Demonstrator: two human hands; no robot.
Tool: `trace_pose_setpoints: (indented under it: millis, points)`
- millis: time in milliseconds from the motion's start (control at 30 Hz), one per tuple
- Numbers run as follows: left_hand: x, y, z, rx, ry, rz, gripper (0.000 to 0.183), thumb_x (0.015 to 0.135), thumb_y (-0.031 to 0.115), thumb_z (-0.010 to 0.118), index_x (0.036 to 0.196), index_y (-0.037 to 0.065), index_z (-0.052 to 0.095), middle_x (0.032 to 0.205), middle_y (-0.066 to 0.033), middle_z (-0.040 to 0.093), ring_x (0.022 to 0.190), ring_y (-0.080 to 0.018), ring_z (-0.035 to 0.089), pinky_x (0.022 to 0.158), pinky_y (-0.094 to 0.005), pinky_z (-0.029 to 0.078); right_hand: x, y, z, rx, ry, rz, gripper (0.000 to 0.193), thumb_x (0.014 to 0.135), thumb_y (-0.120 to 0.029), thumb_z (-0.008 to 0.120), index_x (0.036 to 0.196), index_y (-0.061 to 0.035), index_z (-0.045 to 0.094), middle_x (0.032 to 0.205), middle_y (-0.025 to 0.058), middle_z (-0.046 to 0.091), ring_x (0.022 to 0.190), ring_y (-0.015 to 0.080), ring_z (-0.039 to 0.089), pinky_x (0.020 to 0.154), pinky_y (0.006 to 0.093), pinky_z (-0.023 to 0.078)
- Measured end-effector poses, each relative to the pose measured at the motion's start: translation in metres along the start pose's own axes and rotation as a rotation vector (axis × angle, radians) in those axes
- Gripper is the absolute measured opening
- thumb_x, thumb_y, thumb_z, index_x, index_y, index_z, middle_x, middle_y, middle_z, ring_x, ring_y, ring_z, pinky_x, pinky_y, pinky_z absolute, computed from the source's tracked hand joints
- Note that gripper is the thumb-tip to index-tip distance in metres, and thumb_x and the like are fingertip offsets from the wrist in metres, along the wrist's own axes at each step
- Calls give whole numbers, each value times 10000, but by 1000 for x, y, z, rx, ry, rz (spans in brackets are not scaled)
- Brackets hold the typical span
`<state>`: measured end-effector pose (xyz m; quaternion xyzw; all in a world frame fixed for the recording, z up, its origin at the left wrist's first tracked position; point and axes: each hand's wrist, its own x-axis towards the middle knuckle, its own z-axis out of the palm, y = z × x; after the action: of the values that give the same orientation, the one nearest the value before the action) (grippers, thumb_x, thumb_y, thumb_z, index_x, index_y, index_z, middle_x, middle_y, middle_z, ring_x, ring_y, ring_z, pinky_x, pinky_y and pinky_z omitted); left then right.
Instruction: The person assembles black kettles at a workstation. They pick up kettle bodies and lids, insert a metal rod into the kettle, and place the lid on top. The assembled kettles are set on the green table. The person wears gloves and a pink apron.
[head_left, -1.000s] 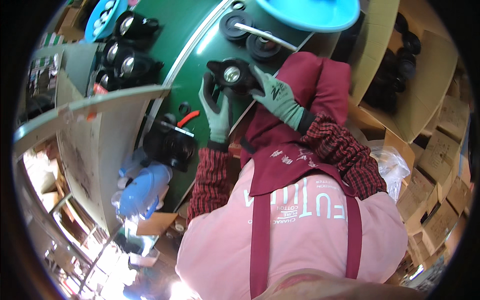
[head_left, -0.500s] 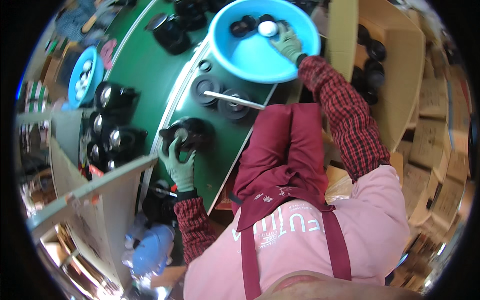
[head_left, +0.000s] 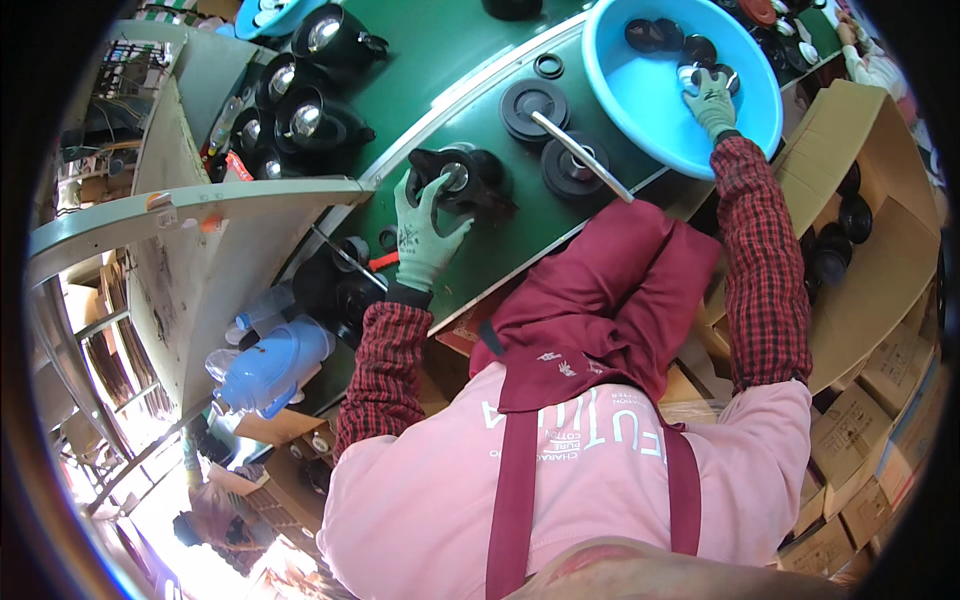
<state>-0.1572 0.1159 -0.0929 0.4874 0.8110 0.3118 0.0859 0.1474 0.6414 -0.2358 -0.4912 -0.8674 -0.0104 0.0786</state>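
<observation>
Fingers of the left hand [head_left: 425,240] are spread and bent over the near side of a black pot [head_left: 488,178], one fingertip beside its bright centre; whether they grip it or only rest on it cannot be told. Pot position: on the green table [head_left: 500,245], directly ahead of the left fingers, long axis running from far left to near right, across the line of the left forearm. The left hand is the nearer one; the right hand [head_left: 711,104] is well apart from the pot, ahead and to the right. Near the left wrist lie a small ring [head_left: 388,238] and a red strip [head_left: 383,261]. Right of the pot, two black discs [head_left: 533,110] lie flat, with a pale bar [head_left: 600,172] across them, its near end reaching toward the knees. Discs, bar and the rim of the blue basin [head_left: 610,110] stand between the pot and the right hand. Inside the basin, the right fingers are bent down at a white piece [head_left: 687,76] near black caps [head_left: 655,36]; their closure cannot be told. Right of the basin stands an open carton [head_left: 830,130] holding black parts. Beyond a pale rail [head_left: 480,78], more pots [head_left: 310,120] sit grouped at far left.
</observation>
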Motion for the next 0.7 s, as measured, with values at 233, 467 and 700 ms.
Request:
trace_pose_setpoints:
  millis: [233,467,700]
  points:
    - [-29,12,-8,78,96,-1,799,770,171,875,1501,163,552,1614,-258,403,1479,-497,395,1220,-554,371,12,-35,46,187,85,180,831,927,-392,723,1632,-101,392,1340,246,603,1131,425,670,997,507,554]
    - [-4,63,-17,262,286,46,775,861,359,852,1517,102,531,1608,-251,411,1449,-431,423,1204,-579,297,-1,-40,-32,236,-42,369,705,905,-541,757,1454,-131,589,1319,176,649,1164,348,691,945,491,574]
    - [0,126,-19,-1102,-296,-48,959,905,21,805,1687,30,250,1688,-146,369,1538,-273,399,1260,-414,336,-187,-175,-208,2059,-926,24,372,1079,-344,616,1222,-7,686,1047,92,721,870,181,699,781,323,569]
